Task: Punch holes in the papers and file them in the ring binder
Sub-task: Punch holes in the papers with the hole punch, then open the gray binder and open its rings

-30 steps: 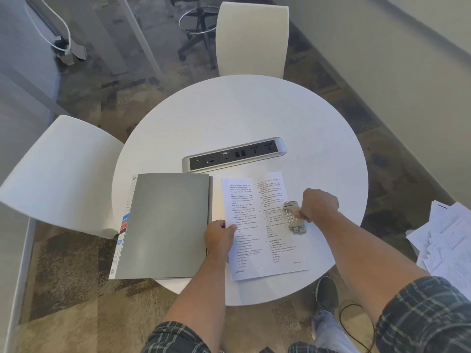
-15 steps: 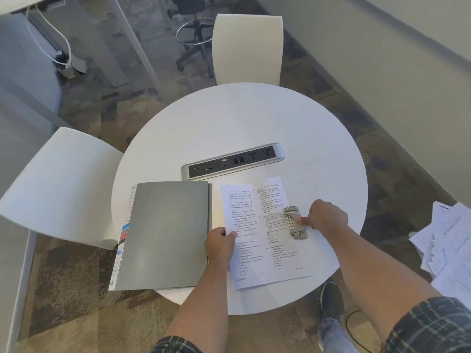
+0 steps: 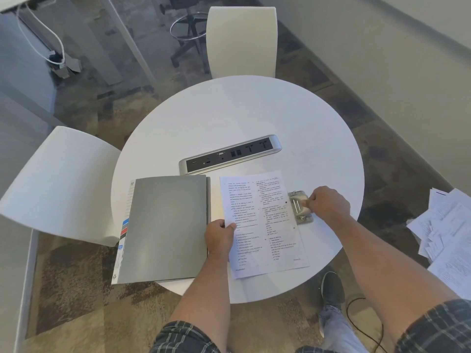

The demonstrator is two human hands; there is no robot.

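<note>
A printed paper sheet (image 3: 260,220) lies on the round white table (image 3: 242,118), near its front edge. My left hand (image 3: 219,235) pinches the sheet's left edge. A metal hole punch (image 3: 299,207) sits just off the sheet's right edge, and two small punched holes show near that edge. My right hand (image 3: 327,203) grips the punch from the right. A closed grey ring binder (image 3: 164,230) with coloured index tabs lies to the left of the paper.
A silver power socket strip (image 3: 229,154) is set in the table behind the paper. White chairs stand at the left (image 3: 58,184) and at the far side (image 3: 240,42). A heap of loose papers (image 3: 446,238) lies on the floor at right.
My right hand has drawn the hole punch to the right, from on top of the sheet to just off its right edge. My left hand still holds the paper's left edge.
</note>
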